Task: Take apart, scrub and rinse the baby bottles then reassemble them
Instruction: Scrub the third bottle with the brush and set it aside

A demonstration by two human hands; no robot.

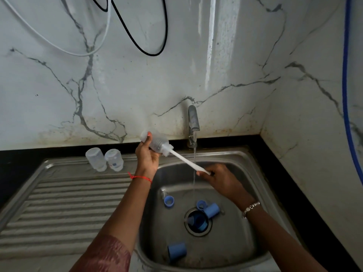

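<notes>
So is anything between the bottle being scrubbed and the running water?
Only the brush: its head fills the mouth of the bottle, and its handle, held by the right hand, crosses the water stream. Nothing else does.

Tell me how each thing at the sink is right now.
Tap: on, water running.
Held bottle: capless, tilted, left hand grips it, brush head inside.
Brush: right hand holds its handle.
Two bottles: standing capless on the drainboard.
Blue caps: off, lying in the sink.
</notes>
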